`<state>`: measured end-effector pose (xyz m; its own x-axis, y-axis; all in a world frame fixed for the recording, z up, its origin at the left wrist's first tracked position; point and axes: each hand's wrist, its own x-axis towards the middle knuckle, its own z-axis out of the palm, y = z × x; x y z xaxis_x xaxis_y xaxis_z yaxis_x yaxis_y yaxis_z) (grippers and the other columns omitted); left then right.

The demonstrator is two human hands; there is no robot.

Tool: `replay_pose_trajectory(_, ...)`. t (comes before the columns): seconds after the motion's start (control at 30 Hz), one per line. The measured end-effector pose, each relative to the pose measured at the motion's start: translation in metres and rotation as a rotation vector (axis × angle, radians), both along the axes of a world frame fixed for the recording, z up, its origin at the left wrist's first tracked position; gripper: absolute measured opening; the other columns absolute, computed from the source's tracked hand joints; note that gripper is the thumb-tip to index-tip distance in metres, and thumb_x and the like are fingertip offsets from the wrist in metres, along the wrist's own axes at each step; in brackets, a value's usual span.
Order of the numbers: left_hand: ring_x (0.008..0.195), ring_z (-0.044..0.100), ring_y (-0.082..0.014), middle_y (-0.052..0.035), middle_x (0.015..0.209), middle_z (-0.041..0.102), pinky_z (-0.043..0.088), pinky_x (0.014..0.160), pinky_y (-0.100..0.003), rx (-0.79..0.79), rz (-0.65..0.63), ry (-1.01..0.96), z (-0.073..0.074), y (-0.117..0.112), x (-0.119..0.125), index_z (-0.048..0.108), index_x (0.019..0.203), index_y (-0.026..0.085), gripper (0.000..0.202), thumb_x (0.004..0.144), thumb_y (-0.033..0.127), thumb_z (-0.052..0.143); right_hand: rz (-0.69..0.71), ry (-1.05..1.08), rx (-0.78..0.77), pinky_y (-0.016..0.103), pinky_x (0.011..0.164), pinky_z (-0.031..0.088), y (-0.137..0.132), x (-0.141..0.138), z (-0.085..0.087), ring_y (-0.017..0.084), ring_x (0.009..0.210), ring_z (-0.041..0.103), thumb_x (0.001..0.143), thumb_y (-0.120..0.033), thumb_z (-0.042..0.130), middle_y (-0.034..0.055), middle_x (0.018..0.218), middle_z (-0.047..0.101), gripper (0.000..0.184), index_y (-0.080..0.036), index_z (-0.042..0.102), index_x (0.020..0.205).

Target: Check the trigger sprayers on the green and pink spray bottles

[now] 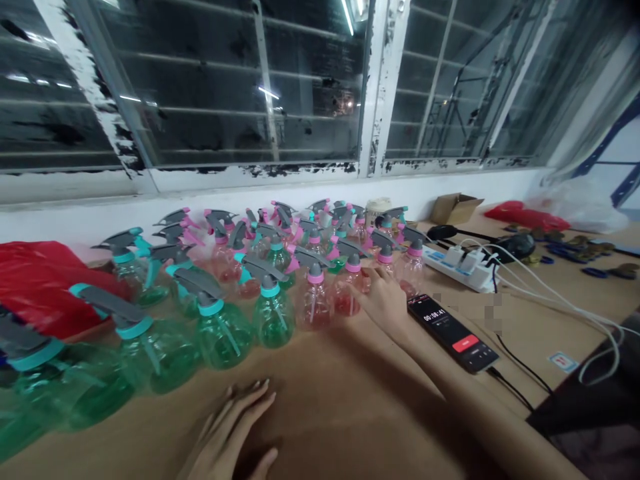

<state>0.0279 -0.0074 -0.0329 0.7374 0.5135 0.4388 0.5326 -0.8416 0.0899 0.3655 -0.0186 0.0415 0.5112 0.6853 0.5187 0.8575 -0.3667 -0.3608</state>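
Observation:
My right hand point(384, 303) reaches to a pink spray bottle point(349, 303) in the front row, with the thumb across its front and the other fingers at its right side, partly hidden. My left hand point(233, 433) is low over the table with its fingers stretched out, holding nothing. Beyond it stands a green spray bottle point(273, 320) with a turquoise collar and grey trigger head. Another pink spray bottle point(315, 307) is just left of the one at my right hand. More green bottles, such as this large one point(225, 337), line the left side.
Several more spray bottles crowd behind, up to the window wall. A phone point(453, 332) running a timer lies right of my right forearm. Past it are a white power strip point(463, 267) with cables and a cardboard box point(455, 209). A red plastic bag point(45, 283) sits at left.

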Motion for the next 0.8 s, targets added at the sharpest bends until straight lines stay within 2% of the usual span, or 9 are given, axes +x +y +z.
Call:
replay_pose_trajectory(0.17, 0.111, 0.058, -0.0263, 0.0014, 0.125, 0.058, 0.048, 0.094, -0.042, -0.121, 0.009, -0.09, 0.017, -0.013, 0.022, 0.045, 0.128, 0.035, 0.041, 0.087, 0.035, 0.054, 0.024, -0.036, -0.029, 0.043, 0.074, 0.049, -0.016, -0.002, 0.006, 0.036, 0.105, 0.058, 0.079, -0.06, 0.052, 0.0164, 0.104, 0.067, 0.052, -0.016, 0.062, 0.106)
replay_pose_trajectory(0.33, 0.111, 0.057, -0.0239, 0.0012, 0.123, 0.058, 0.047, 0.094, -0.04, -0.255, -0.15, -0.152, 0.04, -0.028, 0.068, 0.045, 0.124, 0.034, 0.039, 0.087, 0.027, 0.054, 0.056, -0.052, -0.057, 0.044, 0.065, 0.05, -0.043, -0.009, 0.011, 0.038, 0.09, 0.065, 0.078, -0.064, 0.052, 0.0157, 0.09, 0.07, 0.056, -0.016, 0.06, 0.105)
replay_pose_trajectory(0.43, 0.115, 0.054, -0.0247, -0.0035, 0.127, 0.054, 0.044, 0.096, -0.042, -0.328, -0.166, -0.196, 0.043, -0.032, 0.096, 0.041, 0.127, 0.029, 0.045, 0.084, 0.021, 0.051, 0.11, -0.085, -0.055, 0.046, 0.066, 0.051, -0.066, -0.018, 0.011, 0.037, 0.09, 0.065, 0.076, -0.066, 0.053, 0.0153, 0.092, 0.07, 0.057, -0.015, 0.059, 0.1)
replay_pose_trajectory(0.53, 0.124, 0.045, -0.0283, -0.0096, 0.136, 0.046, 0.038, 0.101, -0.047, -0.397, -0.137, -0.239, 0.04, -0.032, 0.114, 0.032, 0.135, 0.023, 0.06, 0.08, 0.024, 0.057, 0.175, -0.097, -0.051, 0.045, 0.062, 0.052, -0.09, -0.036, 0.01, 0.036, 0.084, 0.066, 0.077, -0.069, 0.048, 0.0149, 0.089, 0.069, 0.058, -0.015, 0.059, 0.097)
replay_pose_trajectory(0.63, 0.124, 0.044, -0.0315, -0.0144, 0.136, 0.044, 0.038, 0.1, -0.051, -0.484, -0.132, -0.263, 0.036, -0.034, 0.117, 0.027, 0.138, 0.019, 0.074, 0.076, 0.03, 0.066, 0.23, -0.103, -0.045, 0.044, 0.054, 0.051, -0.108, -0.057, 0.01, 0.035, 0.073, 0.067, 0.076, -0.072, 0.045, 0.0141, 0.08, 0.068, 0.062, -0.015, 0.06, 0.094)
replay_pose_trajectory(0.7, 0.121, 0.047, -0.0312, -0.0138, 0.134, 0.046, 0.04, 0.098, -0.05, -0.531, -0.146, -0.275, 0.035, -0.036, 0.112, 0.028, 0.137, 0.021, 0.077, 0.074, 0.032, 0.07, 0.272, -0.12, -0.022, 0.045, 0.052, 0.051, -0.114, -0.067, 0.011, 0.035, 0.07, 0.066, 0.073, -0.075, 0.045, 0.0147, 0.075, 0.066, 0.065, -0.014, 0.061, 0.09)
replay_pose_trajectory(0.8, 0.121, 0.047, -0.0307, -0.0104, 0.135, 0.047, 0.042, 0.096, -0.049, -0.546, -0.156, -0.263, 0.038, -0.038, 0.098, 0.03, 0.136, 0.025, 0.077, 0.073, 0.033, 0.073, 0.378, -0.048, -0.014, 0.05, 0.06, 0.052, -0.111, -0.074, 0.015, 0.036, 0.076, 0.064, 0.069, -0.075, 0.052, 0.0154, 0.079, 0.066, 0.066, -0.013, 0.063, 0.089)
